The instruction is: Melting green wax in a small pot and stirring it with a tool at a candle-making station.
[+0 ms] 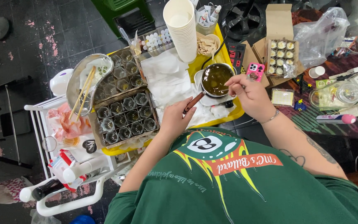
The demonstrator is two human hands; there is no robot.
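Observation:
A small steel pot [215, 79] of dark olive liquid sits on white paper towels [168, 79] over a yellow tray [228, 117]. My left hand [175, 117] is shut on the pot's brown handle [193, 102]. My right hand [247, 93] hovers at the pot's right rim, fingers pinched on a thin stirrer that dips into the liquid. Left of the pot lie two trays of small dark glass cups [123, 117], arranged in rows.
A tall stack of paper cups [183, 29], wooden sticks [206, 43], small bottles [157, 40] and a steel bowl with chopsticks [81, 89] ring the tray. A pink phone [255, 71], a box of filled cups [281, 58] and a plastic bag [322, 35] lie right.

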